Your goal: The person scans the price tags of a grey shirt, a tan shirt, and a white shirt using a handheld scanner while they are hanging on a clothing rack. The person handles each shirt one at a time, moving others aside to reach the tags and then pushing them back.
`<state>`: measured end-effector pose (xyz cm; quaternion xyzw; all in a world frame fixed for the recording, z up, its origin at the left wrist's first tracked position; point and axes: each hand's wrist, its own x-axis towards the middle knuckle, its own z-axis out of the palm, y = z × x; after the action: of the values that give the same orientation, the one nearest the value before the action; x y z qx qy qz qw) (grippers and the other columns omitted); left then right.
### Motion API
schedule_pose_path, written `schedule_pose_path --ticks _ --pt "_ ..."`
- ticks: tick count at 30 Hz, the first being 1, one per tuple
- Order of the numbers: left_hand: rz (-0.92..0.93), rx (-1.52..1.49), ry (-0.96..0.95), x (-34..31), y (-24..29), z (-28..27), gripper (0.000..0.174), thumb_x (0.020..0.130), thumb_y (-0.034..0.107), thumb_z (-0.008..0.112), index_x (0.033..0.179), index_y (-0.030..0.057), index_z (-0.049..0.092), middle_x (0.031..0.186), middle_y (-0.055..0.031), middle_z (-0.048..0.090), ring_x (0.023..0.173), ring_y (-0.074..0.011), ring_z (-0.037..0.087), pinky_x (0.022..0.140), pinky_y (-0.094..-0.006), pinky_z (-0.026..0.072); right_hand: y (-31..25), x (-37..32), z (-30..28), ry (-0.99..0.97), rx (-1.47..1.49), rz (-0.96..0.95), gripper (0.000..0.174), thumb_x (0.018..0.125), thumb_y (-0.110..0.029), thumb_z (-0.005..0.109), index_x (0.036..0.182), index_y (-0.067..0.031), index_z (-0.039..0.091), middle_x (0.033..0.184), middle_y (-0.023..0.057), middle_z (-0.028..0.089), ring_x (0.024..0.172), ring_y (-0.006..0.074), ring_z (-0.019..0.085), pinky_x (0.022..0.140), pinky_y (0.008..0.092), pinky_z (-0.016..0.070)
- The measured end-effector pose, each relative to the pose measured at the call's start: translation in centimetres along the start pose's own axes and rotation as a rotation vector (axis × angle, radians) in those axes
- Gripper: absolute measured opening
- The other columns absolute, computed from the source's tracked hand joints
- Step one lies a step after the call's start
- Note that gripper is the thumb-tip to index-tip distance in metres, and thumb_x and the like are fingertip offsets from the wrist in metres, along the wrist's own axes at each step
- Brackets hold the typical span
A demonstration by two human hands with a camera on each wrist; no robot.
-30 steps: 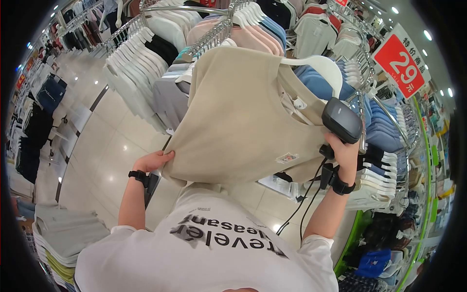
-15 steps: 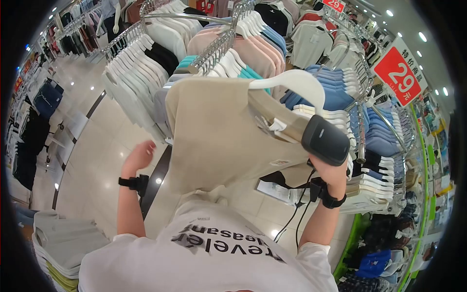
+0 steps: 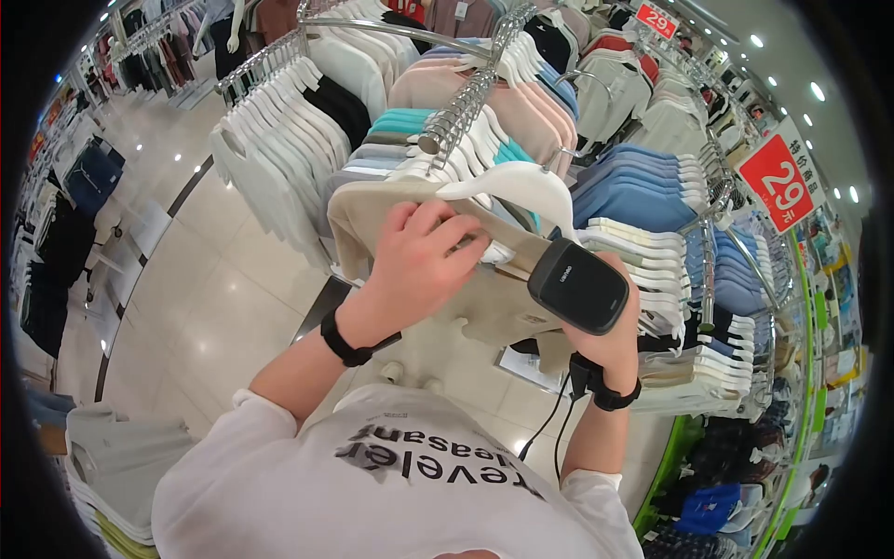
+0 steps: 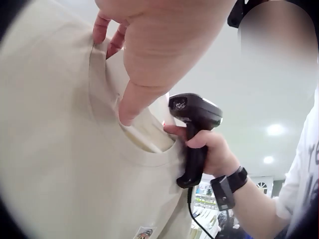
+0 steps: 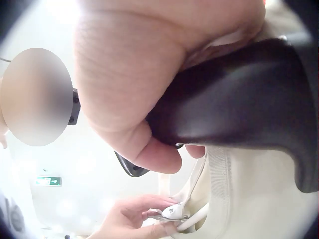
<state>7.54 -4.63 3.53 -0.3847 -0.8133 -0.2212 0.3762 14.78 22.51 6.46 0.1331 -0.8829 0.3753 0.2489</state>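
A beige shirt (image 3: pixel 507 296) is on a white hanger (image 3: pixel 526 191) in front of me, with a small printed patch (image 4: pixel 144 232) on its chest. My left hand (image 3: pixel 419 265) is at the shirt's neckline, thumb inside the collar opening. In the right wrist view, its thumb and fingers pinch a small white tag (image 5: pixel 172 211) beside the hanger. My right hand (image 3: pixel 610 326) grips the handle of a black barcode scanner (image 3: pixel 579 287). The scanner's head is close to the neckline and faces the left hand, its cord hanging below.
Racks of hanging shirts (image 3: pixel 289 168) stand ahead, with a metal rail end (image 3: pixel 438 140) just beyond the hanger. Blue shirts (image 3: pixel 633 186) hang to the right under a red price sign (image 3: pixel 780 177). Folded grey clothes (image 3: pixel 116 456) lie at lower left; tiled floor (image 3: pixel 219 307) runs between.
My left hand let go of the shirt's lower edge, then rose to the neckline and took the tag. The shirt and the scanner in my right hand shifted left; the shirt now stands more edge-on.
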Motion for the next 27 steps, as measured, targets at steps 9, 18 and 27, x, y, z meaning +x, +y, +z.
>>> schedule_pose_path --ticks 9,18,27 --pt "-0.175 -0.437 -0.001 1.0 -2.1 -1.5 0.014 0.087 0.012 0.079 0.098 0.0042 0.074 0.087 -0.003 0.07 0.078 -0.0199 0.062 0.072 -0.0343 0.0479 -0.6 0.2 2.1 -0.011 0.052 0.088 0.042 0.064 -0.008 0.08 0.103 -0.0013 0.065 0.089 0.0097 0.069 0.079 0.0227 0.065 0.076 0.0316 0.0534" --pt "-0.497 -0.907 -0.24 3.0 -4.6 -3.1 0.02 0.1 0.017 0.071 0.103 -0.0026 0.07 0.083 -0.0072 0.075 0.075 -0.0093 0.067 0.065 -0.0298 0.0495 -0.9 0.4 2.8 -0.037 0.061 0.102 0.042 0.064 -0.011 0.082 0.102 -0.0032 0.068 0.09 0.0117 0.072 0.08 0.0285 0.071 0.077 0.0336 0.0558" --pt "-0.851 -1.305 -0.235 4.6 -5.8 -5.4 0.017 0.1 0.011 0.07 0.113 -0.0008 0.069 0.091 -0.0077 0.076 0.066 -0.002 0.06 0.052 -0.0198 0.0433 -0.6 0.9 3.4 -0.059 0.125 0.102 0.04 0.067 -0.005 0.079 0.105 -0.0003 0.067 0.092 0.0085 0.07 0.082 0.0192 0.065 0.08 0.031 0.0536"
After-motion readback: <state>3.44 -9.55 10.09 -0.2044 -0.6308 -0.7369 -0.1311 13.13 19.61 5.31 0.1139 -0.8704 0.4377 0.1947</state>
